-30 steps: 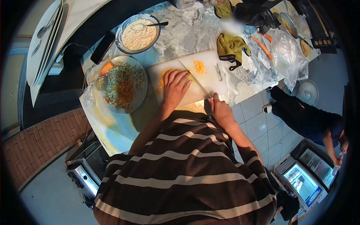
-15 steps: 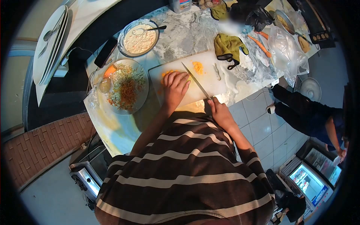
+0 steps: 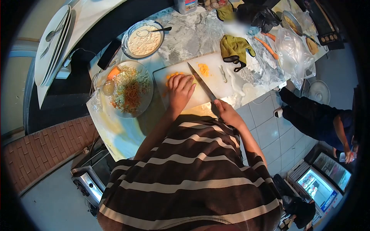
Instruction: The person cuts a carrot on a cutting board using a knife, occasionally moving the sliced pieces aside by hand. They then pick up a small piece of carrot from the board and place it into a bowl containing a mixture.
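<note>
On the white cutting board (image 3: 210, 90), my left hand (image 3: 180, 91) lies with its fingers bent together over carrot pieces (image 3: 169, 78), whose orange ends peek out past the fingertips. What sits under the palm is hidden. My right hand (image 3: 228, 114) is wrapped around the handle of a kitchen knife (image 3: 203, 83). The long blade slants across the board just right of my left fingers, tip pointing away from me. Beyond the blade lies a small heap of finely diced carrot (image 3: 203, 69). A thin pale scrap (image 3: 223, 73) rests near the board's right side.
Left of the board stands a plate (image 3: 145, 98) of shredded vegetables. Behind it are a bowl of creamy mixture (image 3: 144, 42) with a spoon and a phone (image 3: 109, 54). Green gloves (image 3: 236, 49), carrots (image 3: 266, 47) and a plastic bag (image 3: 292, 52) lie right. Another person (image 3: 320, 119) stands beyond.
The knife has turned slightly, showing more of its blade face, and my right hand has shifted a little rightward. My left hand stays in place. The other person's hands have moved.
</note>
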Action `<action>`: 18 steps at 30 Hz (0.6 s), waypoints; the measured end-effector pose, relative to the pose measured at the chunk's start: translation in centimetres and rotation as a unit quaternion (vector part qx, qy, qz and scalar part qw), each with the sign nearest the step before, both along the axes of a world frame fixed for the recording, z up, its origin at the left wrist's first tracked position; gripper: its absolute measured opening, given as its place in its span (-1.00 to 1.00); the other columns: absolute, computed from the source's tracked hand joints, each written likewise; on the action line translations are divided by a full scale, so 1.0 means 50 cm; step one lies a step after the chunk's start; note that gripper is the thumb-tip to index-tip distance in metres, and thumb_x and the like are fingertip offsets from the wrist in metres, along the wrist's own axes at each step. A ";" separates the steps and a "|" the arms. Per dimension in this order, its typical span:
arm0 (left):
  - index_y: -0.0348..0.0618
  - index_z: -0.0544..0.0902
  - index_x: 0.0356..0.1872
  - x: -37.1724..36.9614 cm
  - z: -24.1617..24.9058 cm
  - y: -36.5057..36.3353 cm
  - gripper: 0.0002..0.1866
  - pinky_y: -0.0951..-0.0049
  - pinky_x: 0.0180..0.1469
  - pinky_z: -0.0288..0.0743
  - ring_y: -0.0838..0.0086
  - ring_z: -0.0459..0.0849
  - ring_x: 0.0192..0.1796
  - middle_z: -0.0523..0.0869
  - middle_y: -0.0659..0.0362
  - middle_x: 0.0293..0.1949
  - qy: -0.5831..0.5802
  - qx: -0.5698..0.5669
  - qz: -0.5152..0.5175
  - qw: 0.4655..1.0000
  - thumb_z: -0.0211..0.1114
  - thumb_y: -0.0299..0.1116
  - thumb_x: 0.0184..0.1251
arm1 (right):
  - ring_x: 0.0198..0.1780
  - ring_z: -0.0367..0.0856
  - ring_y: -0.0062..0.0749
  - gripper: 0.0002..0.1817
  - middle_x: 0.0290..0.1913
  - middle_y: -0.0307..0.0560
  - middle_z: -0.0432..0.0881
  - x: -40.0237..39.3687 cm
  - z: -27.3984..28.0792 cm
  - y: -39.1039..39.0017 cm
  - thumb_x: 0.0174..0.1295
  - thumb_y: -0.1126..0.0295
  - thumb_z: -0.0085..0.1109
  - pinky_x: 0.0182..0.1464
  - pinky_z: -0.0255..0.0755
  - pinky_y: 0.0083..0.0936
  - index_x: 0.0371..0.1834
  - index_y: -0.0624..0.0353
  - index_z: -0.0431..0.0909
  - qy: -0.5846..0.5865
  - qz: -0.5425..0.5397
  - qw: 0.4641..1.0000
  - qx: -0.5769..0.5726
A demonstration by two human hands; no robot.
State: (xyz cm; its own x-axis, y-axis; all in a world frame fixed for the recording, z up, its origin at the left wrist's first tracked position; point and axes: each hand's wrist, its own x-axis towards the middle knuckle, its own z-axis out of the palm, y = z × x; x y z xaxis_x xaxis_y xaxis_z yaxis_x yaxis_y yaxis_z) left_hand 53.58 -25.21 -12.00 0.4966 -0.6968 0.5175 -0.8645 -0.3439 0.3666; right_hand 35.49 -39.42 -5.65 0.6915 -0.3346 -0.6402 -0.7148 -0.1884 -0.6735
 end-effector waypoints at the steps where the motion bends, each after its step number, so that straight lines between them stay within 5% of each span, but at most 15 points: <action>1: -0.13 0.72 -0.05 -0.001 -0.001 -0.001 -0.68 0.10 0.28 0.32 0.28 0.56 0.11 0.69 0.23 -0.01 -0.003 -0.001 0.001 1.000 0.43 -0.34 0.15 | -0.17 0.63 0.37 -0.47 -0.33 0.47 0.63 -0.006 -0.009 0.001 0.56 -0.05 -0.26 -0.04 0.42 0.14 0.01 0.27 0.45 0.001 0.000 1.000 0.000; 3: -0.13 0.72 -0.05 -0.001 -0.002 -0.002 -0.69 0.10 0.28 0.32 0.27 0.56 0.11 0.69 0.24 -0.01 -0.002 -0.001 0.002 1.000 0.43 -0.34 0.15 | -0.23 0.65 0.37 -0.48 -0.37 0.46 0.63 -0.018 -0.030 0.004 0.56 -0.02 -0.23 -0.12 0.47 0.15 -0.01 0.30 0.46 -0.053 0.057 0.986 -0.151; 6: -0.13 0.73 -0.07 0.000 -0.003 0.000 -0.70 0.11 0.28 0.32 0.27 0.56 0.11 0.70 0.24 -0.01 0.002 -0.002 0.001 1.000 0.43 -0.35 0.16 | -0.30 0.63 0.40 -0.49 -0.43 0.45 0.62 -0.020 -0.024 0.018 0.56 0.01 -0.20 -0.23 0.50 0.17 -0.04 0.33 0.46 -0.026 0.068 0.970 -0.231; 18: -0.10 0.75 -0.10 0.004 -0.006 -0.001 -0.75 0.12 0.30 0.28 0.30 0.54 0.13 0.68 0.28 -0.01 0.026 -0.005 -0.002 1.000 0.40 -0.32 0.20 | -0.40 0.55 0.47 -0.62 -0.54 0.44 0.55 -0.022 -0.026 0.047 0.55 0.13 -0.10 -0.36 0.38 0.21 -0.14 0.31 0.39 -0.052 0.039 0.969 -0.238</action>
State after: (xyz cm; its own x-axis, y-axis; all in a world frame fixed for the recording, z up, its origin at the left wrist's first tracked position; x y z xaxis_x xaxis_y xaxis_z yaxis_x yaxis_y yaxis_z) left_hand 53.77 -25.27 -12.30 0.5201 -0.6937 0.4982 -0.8457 -0.3368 0.4139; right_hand 34.40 -37.07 -6.97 0.7783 -0.5202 -0.3516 -0.6196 -0.5459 -0.5639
